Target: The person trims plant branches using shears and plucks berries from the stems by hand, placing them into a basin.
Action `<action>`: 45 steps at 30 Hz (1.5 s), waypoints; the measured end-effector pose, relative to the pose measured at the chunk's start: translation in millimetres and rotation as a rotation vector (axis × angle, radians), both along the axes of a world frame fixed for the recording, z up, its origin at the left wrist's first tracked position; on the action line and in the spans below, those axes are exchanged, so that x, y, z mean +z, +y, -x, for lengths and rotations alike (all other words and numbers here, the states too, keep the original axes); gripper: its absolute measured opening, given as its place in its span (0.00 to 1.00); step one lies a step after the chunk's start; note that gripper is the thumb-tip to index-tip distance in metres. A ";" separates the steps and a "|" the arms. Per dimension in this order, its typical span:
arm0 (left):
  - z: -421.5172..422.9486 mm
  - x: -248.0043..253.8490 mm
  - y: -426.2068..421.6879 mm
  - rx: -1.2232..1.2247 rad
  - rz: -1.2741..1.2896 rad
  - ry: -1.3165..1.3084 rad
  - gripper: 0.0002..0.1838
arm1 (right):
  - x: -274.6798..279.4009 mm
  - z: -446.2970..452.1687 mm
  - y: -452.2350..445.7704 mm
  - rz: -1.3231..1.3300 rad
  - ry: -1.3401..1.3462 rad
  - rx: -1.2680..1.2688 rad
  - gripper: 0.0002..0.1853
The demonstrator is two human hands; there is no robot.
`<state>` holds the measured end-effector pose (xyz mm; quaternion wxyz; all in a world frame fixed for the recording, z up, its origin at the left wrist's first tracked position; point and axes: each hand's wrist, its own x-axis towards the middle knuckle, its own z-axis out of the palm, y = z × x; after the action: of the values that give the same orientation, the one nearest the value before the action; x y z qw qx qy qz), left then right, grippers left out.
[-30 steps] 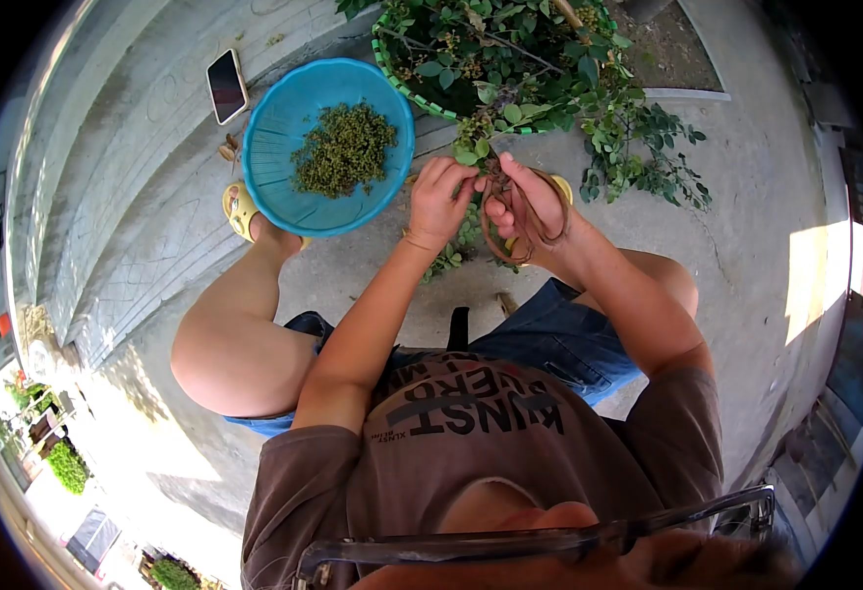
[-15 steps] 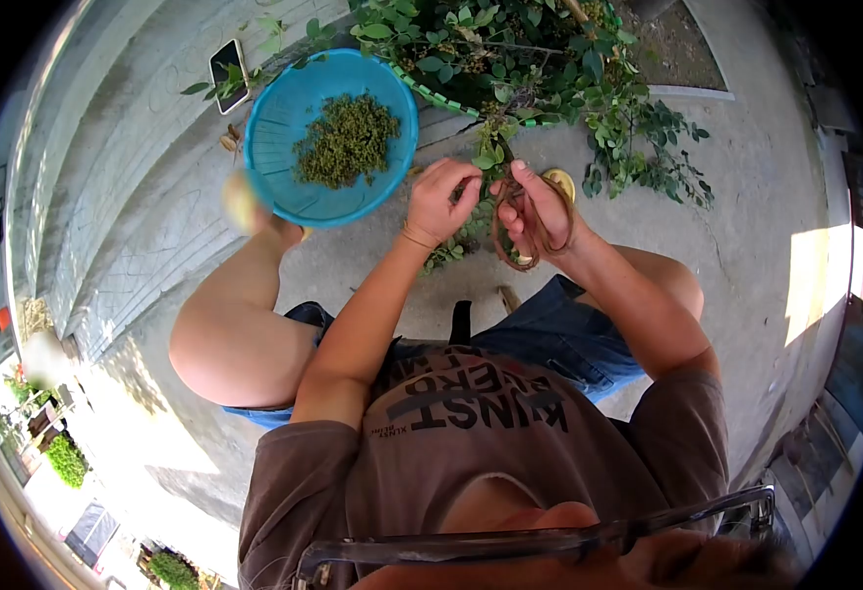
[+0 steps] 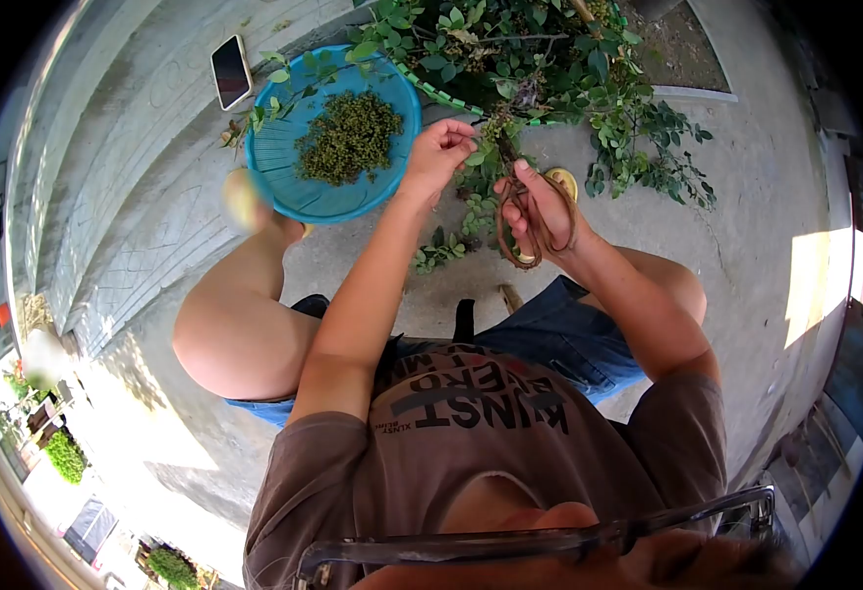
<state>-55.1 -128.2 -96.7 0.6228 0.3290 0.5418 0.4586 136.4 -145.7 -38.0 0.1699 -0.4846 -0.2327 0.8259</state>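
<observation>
My right hand (image 3: 546, 208) is wrapped round a pair of scissors (image 3: 502, 228) with large brown loop handles. The dark blades point away from me, among green clusters and leaves at the edge of the heap of cut branches (image 3: 471, 59). Just left of the blades, my left hand (image 3: 436, 159) has thumb and fingers pinched at a leafy stem (image 3: 484, 155), partly hidden by the fingertips. Beyond my left wrist stands a blue plastic basin (image 3: 274, 177), with a pile of small green berry-like clusters (image 3: 348, 138) in it.
A phone (image 3: 231, 73) lies on the concrete step left of the basin. A leafy shoot (image 3: 304, 90) hangs over the basin's far side. Loose leaves (image 3: 438, 252) lie on the ground between my legs, and more branches (image 3: 648, 147) spread to the right.
My left hand has moved slightly away from me. The leafy shoot has shifted off the phone to the right, over the basin. My right hand with the scissors has barely moved; the blades show more.
</observation>
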 end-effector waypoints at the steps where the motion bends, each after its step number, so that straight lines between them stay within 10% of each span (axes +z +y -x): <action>1: 5.3 -0.6 1.5 -0.001 0.016 -0.032 0.12 | 0.1 -0.6 0.5 -0.016 0.001 0.004 0.29; 5: 23.6 -12.2 3.1 -0.092 -0.076 0.309 0.13 | -0.5 -1.8 0.3 -0.020 -0.035 -0.006 0.25; 7: 31.0 -3.4 5.9 -0.569 -0.023 0.952 0.14 | -1.5 -2.8 0.1 -0.106 -0.097 0.043 0.25; 13: -14.1 19.1 11.9 -0.086 -0.359 0.650 0.19 | -4.7 -6.3 0.5 -0.234 -0.141 0.107 0.32; 33: -27.9 14.3 38.9 -0.144 -0.488 0.786 0.05 | 0.7 -5.2 3.3 -0.294 -0.208 0.149 0.31; 35: -27.4 13.0 39.4 -0.139 -0.762 1.168 0.06 | 1.1 -5.0 2.3 -0.304 -0.207 0.151 0.31; 39: -31.5 9.8 38.1 -0.111 -0.655 1.067 0.06 | 2.9 -6.1 3.0 -0.308 -0.191 0.139 0.31; 45: -19.6 3.5 44.2 -0.052 -0.055 0.161 0.04 | 0.0 -5.6 3.4 -0.307 -0.127 0.130 0.29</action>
<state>-35.6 -84.0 -93.2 0.5798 0.3957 0.5686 0.4289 142.0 -142.3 -38.0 0.1733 -0.4880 -0.3970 0.7577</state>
